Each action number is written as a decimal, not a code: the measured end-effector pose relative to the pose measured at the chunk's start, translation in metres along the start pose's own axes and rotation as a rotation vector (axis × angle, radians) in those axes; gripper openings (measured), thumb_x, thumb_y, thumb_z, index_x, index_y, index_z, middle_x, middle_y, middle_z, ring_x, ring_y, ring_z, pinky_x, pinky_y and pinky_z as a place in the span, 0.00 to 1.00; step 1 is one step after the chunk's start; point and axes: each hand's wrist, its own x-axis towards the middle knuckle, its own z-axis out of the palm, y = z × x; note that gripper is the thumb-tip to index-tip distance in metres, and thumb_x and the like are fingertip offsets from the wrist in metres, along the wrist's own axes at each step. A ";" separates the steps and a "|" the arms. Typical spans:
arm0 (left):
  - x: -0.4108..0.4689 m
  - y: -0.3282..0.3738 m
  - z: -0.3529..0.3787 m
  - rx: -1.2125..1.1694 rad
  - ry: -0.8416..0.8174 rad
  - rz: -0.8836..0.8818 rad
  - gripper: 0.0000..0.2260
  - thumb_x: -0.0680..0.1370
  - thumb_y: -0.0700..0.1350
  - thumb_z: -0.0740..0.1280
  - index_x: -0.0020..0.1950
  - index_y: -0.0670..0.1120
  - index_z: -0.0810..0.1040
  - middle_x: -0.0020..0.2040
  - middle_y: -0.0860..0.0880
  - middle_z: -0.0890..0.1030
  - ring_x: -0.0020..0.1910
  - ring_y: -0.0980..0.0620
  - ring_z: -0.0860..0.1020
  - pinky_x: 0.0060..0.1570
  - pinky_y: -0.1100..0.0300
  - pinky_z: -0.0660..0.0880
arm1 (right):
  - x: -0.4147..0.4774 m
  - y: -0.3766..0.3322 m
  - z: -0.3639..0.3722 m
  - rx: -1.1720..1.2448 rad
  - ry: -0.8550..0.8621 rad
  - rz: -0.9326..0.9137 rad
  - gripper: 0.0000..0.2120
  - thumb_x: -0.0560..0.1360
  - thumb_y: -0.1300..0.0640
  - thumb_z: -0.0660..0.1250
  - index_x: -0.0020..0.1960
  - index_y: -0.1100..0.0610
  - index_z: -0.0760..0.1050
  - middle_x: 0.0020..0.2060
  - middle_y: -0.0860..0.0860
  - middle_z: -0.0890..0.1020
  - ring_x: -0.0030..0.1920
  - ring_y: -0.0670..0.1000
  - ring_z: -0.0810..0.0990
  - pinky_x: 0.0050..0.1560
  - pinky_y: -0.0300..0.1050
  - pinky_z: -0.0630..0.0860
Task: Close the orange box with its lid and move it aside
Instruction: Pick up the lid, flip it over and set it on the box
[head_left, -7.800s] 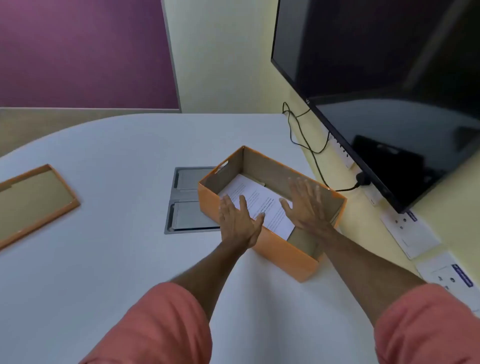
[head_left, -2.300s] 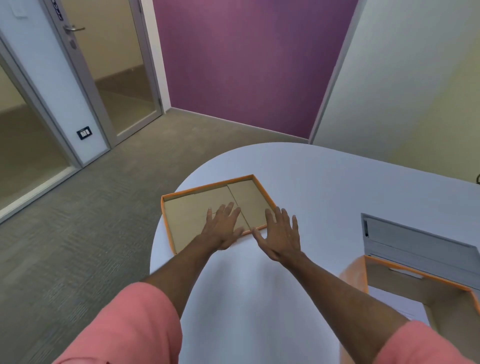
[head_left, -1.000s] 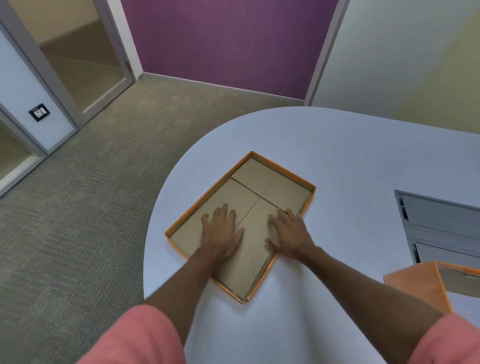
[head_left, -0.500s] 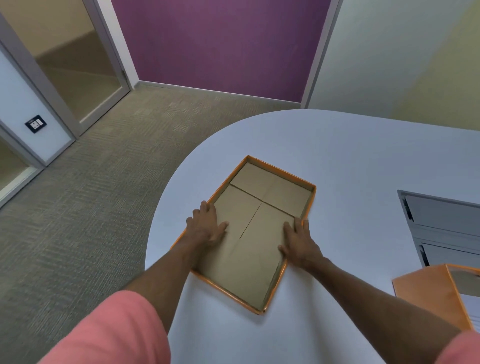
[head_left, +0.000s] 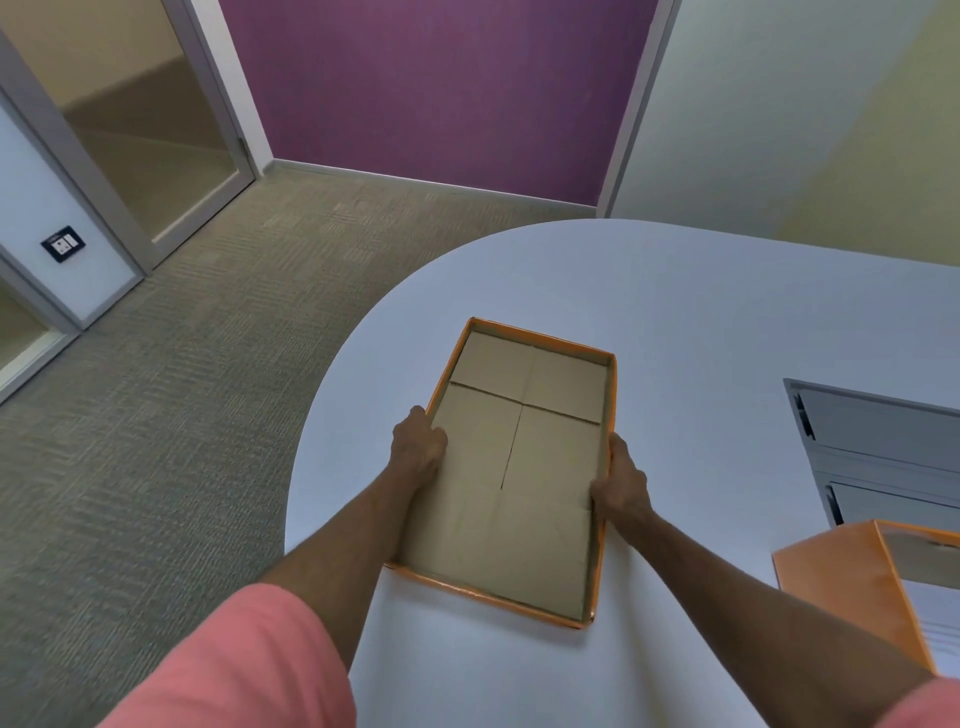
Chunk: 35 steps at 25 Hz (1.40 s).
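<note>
The orange lid (head_left: 511, 467) lies upside down on the white table (head_left: 701, 322), its brown cardboard inside facing up and its long axis running away from me. My left hand (head_left: 418, 449) grips its left rim, thumb inside. My right hand (head_left: 621, 480) grips its right rim. The open orange box (head_left: 852, 587) stands at the lower right edge of the view, cut off by the frame, with white paper inside.
A grey metal hatch (head_left: 878, 447) is set into the table at the right, just behind the box. The table's rounded edge curves close to the left of the lid, with carpet floor (head_left: 182, 389) beyond. A glass door and a purple wall stand at the back.
The lid has been turned so it points straight away from me. Both hands have slid from its inner surface out to its two long rims and closed on them.
</note>
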 end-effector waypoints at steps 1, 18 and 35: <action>-0.001 0.001 -0.003 -0.057 0.014 -0.032 0.07 0.79 0.38 0.59 0.56 0.39 0.70 0.55 0.40 0.75 0.49 0.45 0.73 0.48 0.53 0.72 | -0.001 0.002 -0.005 0.028 0.007 -0.006 0.33 0.74 0.72 0.58 0.76 0.53 0.57 0.61 0.60 0.77 0.50 0.55 0.76 0.53 0.49 0.78; -0.109 0.142 0.000 -0.236 0.019 0.067 0.16 0.70 0.29 0.70 0.51 0.43 0.71 0.51 0.43 0.74 0.45 0.47 0.74 0.37 0.58 0.76 | -0.046 -0.007 -0.221 0.349 0.104 -0.144 0.29 0.71 0.78 0.61 0.70 0.62 0.68 0.68 0.59 0.75 0.69 0.56 0.72 0.66 0.57 0.73; -0.320 0.282 0.080 -0.296 0.012 0.510 0.16 0.72 0.32 0.67 0.58 0.41 0.78 0.55 0.41 0.80 0.48 0.48 0.78 0.42 0.58 0.78 | -0.155 0.141 -0.409 0.442 0.133 -0.157 0.29 0.71 0.78 0.62 0.70 0.63 0.68 0.68 0.60 0.74 0.67 0.58 0.73 0.59 0.50 0.76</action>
